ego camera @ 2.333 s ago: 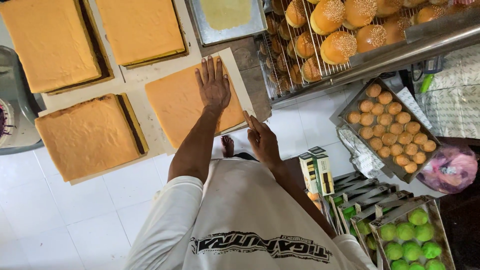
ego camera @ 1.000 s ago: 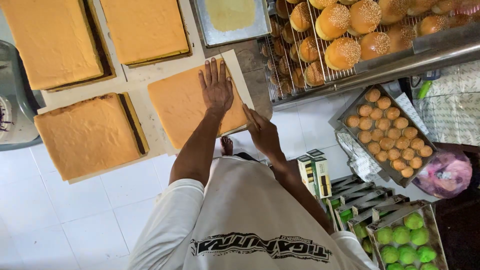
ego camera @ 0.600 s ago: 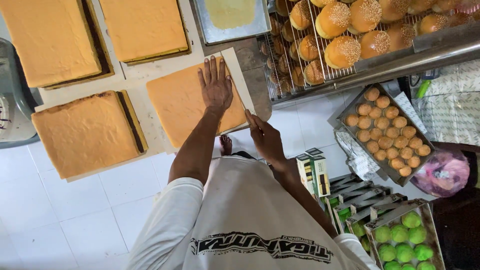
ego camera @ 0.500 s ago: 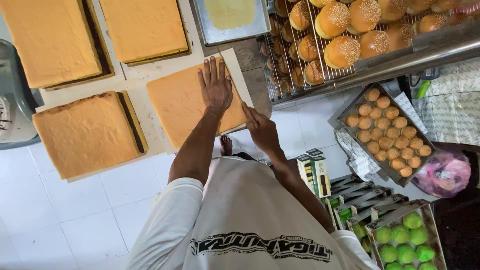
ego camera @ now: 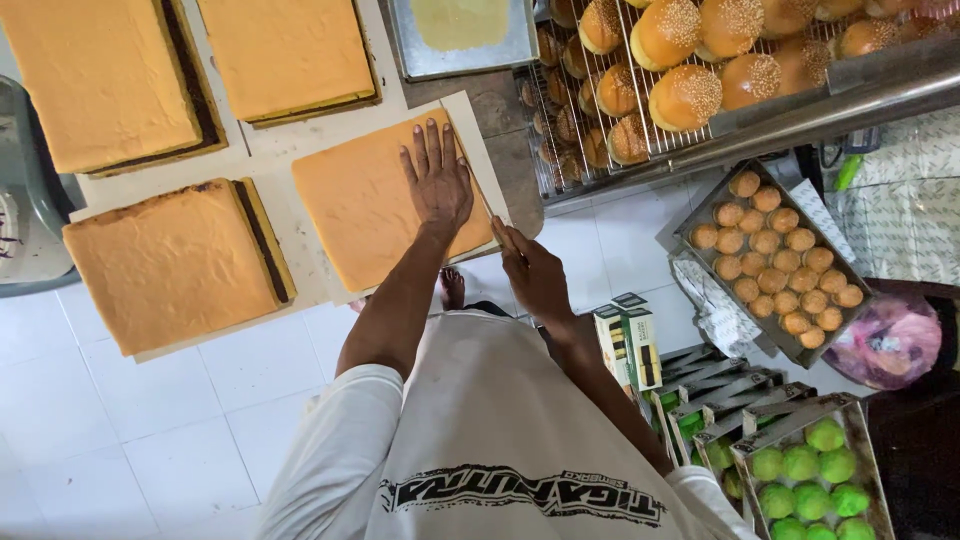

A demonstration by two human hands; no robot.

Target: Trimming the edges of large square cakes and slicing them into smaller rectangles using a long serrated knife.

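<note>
My left hand [ego camera: 437, 180] lies flat, fingers spread, on a thin square orange sheet cake [ego camera: 365, 215]. The cake rests on a sheet of pale paper [ego camera: 478, 135] on the work surface. My right hand [ego camera: 535, 278] is at the cake's near right corner, fingers curled, with one finger stretched along the edge. Whether it grips something thin there is unclear.
Three thicker orange cakes with dark bases lie at the left [ego camera: 170, 260], far left [ego camera: 95, 80] and far middle [ego camera: 285, 50]. A metal tray [ego camera: 460, 30] holds pale batter. A wire rack of sesame buns [ego camera: 690, 70], a tray of small buns [ego camera: 775, 255], green buns [ego camera: 810, 470], cartons [ego camera: 630, 340] stand right.
My right hand has shifted a little back and forth along the cake's near right edge. My left hand has stayed flat on the cake.
</note>
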